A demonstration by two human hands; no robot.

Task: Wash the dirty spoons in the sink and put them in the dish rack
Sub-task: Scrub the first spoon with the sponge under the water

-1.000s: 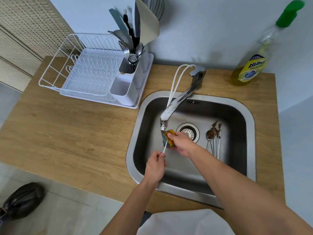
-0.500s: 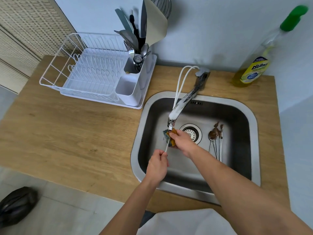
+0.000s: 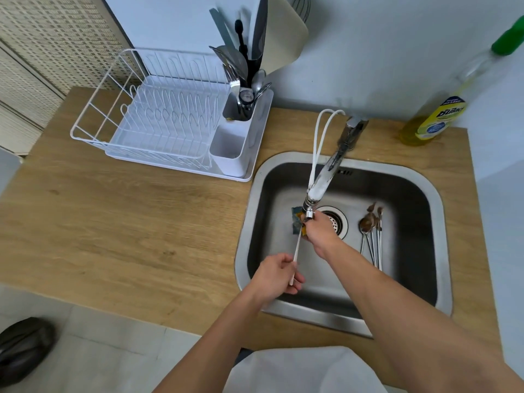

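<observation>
My left hand (image 3: 276,276) grips the white handle of a spoon (image 3: 296,251) over the left part of the steel sink (image 3: 431,194). My right hand (image 3: 320,231) holds a yellow-green sponge (image 3: 297,219) around the spoon's head, just under the faucet (image 3: 326,177) tip. The spoon's bowl is hidden by the sponge and my fingers. Several dirty spoons (image 3: 371,231) with brown residue lie on the sink floor to the right of the drain (image 3: 337,219). The white dish rack (image 3: 170,129) stands on the counter at the back left.
The rack's cutlery holder (image 3: 243,109) is filled with utensils; a white compartment (image 3: 226,148) sits in front of it. A dish soap bottle (image 3: 442,114) stands at the back right. The wooden counter (image 3: 113,222) lies left of the sink. A dark object (image 3: 22,350) rests on the floor.
The view shifted slightly. My right hand with the sponge has slid a little along the spoon's head under the faucet; my left hand keeps its hold on the handle.
</observation>
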